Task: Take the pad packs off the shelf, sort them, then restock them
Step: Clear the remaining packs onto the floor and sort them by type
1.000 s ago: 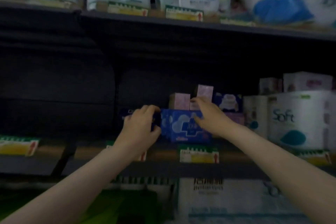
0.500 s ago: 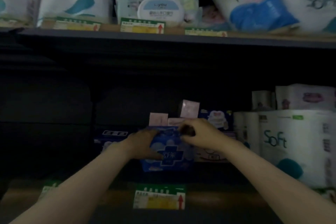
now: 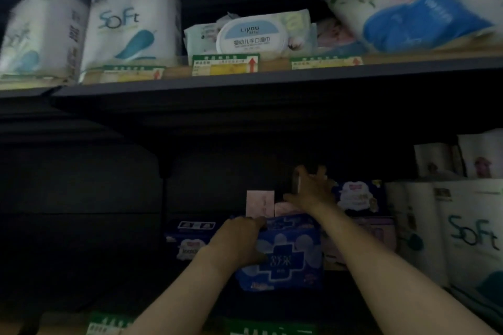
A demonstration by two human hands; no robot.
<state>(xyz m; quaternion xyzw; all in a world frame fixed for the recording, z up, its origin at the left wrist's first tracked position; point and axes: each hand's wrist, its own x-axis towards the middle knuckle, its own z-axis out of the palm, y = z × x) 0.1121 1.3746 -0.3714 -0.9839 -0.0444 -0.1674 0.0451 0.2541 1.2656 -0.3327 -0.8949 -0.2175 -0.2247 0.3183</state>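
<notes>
A blue pad pack point(image 3: 288, 255) with a dark cross stands at the front of the dim middle shelf. My left hand point(image 3: 235, 243) grips its left side, fingers curled over the top edge. My right hand point(image 3: 310, 190) reaches behind it and holds a small pink pack point(image 3: 297, 181) raised above the row. Another pink pack point(image 3: 260, 202) stands upright behind the blue one. A dark blue pack point(image 3: 190, 239) sits to the left, and a blue and white pack point(image 3: 359, 196) lies to the right on a purple one point(image 3: 381, 234).
White "Soft" tissue roll packs point(image 3: 468, 236) fill the shelf's right side. The upper shelf point(image 3: 245, 81) holds more roll packs point(image 3: 130, 27), a wet wipes pack point(image 3: 253, 34) and soft bags point(image 3: 408, 11). Green price tags point(image 3: 226, 64) line the shelf edges. The shelf's left part is dark.
My right hand has moved up and back from the blue pack's top and now holds a small pink pack. My left hand stays on the blue pack. The view has tilted upward.
</notes>
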